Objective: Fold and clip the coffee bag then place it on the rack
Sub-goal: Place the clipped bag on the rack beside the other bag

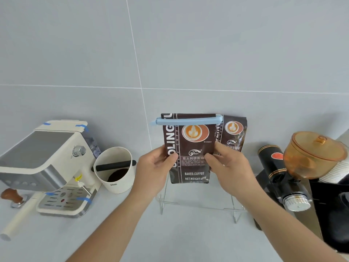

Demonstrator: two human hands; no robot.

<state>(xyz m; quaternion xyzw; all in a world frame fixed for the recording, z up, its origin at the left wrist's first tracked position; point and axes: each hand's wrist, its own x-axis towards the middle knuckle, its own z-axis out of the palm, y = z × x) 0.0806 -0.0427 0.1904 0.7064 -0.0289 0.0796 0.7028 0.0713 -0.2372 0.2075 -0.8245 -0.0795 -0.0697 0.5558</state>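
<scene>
A dark brown coffee bag [190, 148] stands upright in the middle of the view, its top folded over and closed by a long light-blue clip [187, 121]. My left hand [154, 167] grips the bag's left edge and my right hand [228, 165] grips its right edge. The bag's bottom is at the top of a clear acrylic rack [198, 205]; whether it rests on the rack I cannot tell. A second, similar coffee bag [233, 135] stands on the rack behind and to the right, partly hidden.
A cream espresso machine [49, 163] stands at the left, with a cream knock box [115, 171] beside it and a wooden-handled tamper [11, 195] in front. A black coffee grinder [279, 176] with an amber hopper [313, 156] stands at the right. A grey tiled wall is behind.
</scene>
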